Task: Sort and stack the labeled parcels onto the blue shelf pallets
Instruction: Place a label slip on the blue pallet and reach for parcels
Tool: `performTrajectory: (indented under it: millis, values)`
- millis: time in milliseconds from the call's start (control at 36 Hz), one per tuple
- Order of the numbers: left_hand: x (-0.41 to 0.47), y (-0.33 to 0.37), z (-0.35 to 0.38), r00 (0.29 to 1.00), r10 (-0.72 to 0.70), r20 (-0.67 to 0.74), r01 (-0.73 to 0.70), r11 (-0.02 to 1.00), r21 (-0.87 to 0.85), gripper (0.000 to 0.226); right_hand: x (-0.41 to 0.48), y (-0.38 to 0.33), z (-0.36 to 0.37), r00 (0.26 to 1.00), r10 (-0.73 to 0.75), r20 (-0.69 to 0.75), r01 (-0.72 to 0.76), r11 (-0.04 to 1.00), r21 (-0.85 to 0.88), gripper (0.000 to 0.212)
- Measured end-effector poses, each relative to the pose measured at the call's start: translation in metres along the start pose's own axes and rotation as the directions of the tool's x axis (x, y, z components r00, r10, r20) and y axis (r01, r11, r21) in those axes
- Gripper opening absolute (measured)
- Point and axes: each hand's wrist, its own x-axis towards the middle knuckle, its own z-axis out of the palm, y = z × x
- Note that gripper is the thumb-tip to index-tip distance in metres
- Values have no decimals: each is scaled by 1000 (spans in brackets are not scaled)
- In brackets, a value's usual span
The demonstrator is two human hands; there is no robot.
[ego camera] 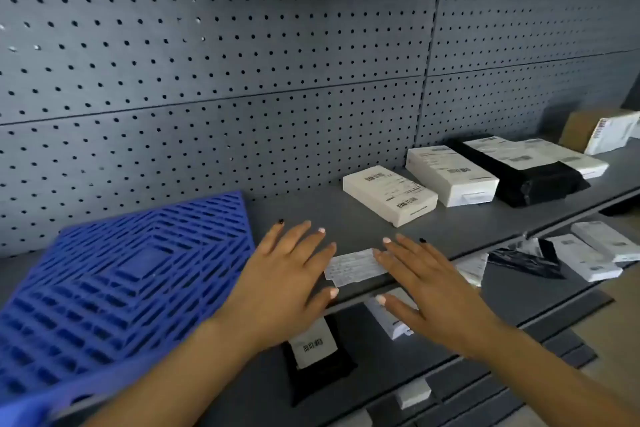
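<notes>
Okay, pallet (131, 274): blue plastic, slotted grid in nested squares with a solid square centre, lying on the grey shelf (311, 211) against the pegboard (207, 62). Just right of the pallet the left hand (287, 274) is flat, fingers straight and spread, holding nothing. The right hand (426, 284), further right, is the same, empty. The hands are apart, with a white printed slip (353, 267) on the shelf edge between them; whether the fingertips touch it, cannot tell. Parcels sit in a row well right of the pallet: white box (389, 194) with barcode labels, second box (450, 173) beside it, then a black bag (526, 180) with white labels on top. Below and right of the pallet, on a lower level, lies a lower bag (315, 367), black with a barcode label.
</notes>
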Motion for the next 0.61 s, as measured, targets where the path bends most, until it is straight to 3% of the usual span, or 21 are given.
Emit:
performTrajectory:
  millis: [111,306,444,528,611]
  values:
    - [2,12,6,999,-48,-19,48,999,12,49,1,17,7,995,-86,51,88,996,-22,64]
    - [3,30,15,982,-185,-34,184,983,-18,32,3,37,15,977,-205,57,199,975,99,64]
    - [6,43,15,977,-211,-41,212,977,32,29,6,44,17,966,-259,17,254,955,151,62]
    - [6,47,17,976,-217,-34,219,973,74,9,8,47,17,958,-287,12,281,945,167,61]
    - [4,51,16,972,-233,-21,234,970,67,10,8,49,18,952,-306,3,300,935,187,62]
